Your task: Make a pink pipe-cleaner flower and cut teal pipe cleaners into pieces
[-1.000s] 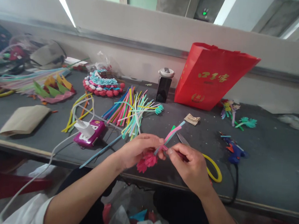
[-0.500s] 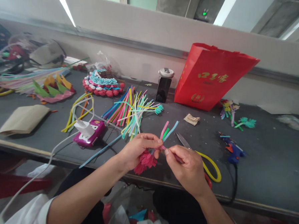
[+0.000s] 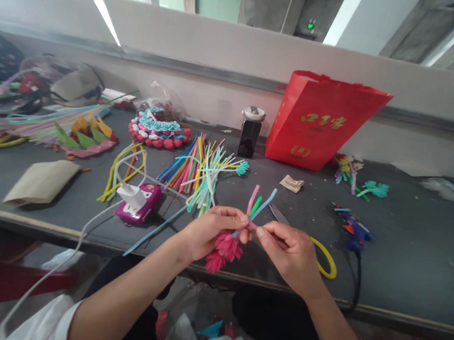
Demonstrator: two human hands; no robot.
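My left hand (image 3: 216, 228) is closed around the stems of a small bunch of pipe-cleaner flowers (image 3: 228, 247). Its deep pink heads hang below the fingers, while pink, green and blue stem ends (image 3: 256, 206) stick up above them. My right hand (image 3: 289, 249) pinches a pink pipe cleaner (image 3: 253, 225) that runs across the stems between both hands. Scissors with yellow handles (image 3: 327, 259) lie on the table behind the right hand, partly covered by it. A pile of cut pipe cleaners (image 3: 204, 174) lies beyond the left hand.
A glue gun (image 3: 355, 230) with a black cord rests at the right. A purple power adapter (image 3: 138, 203) with a white plug sits at the left. Farther back stand a phone (image 3: 249, 138) against a lidded cup and a red bag (image 3: 324, 124). Finished flowers (image 3: 374, 189) lie right of the bag.
The flower bunch has turned slightly, so more of the pink heads shows below my left hand. Both hands keep their hold, and the camera view has shifted a little.
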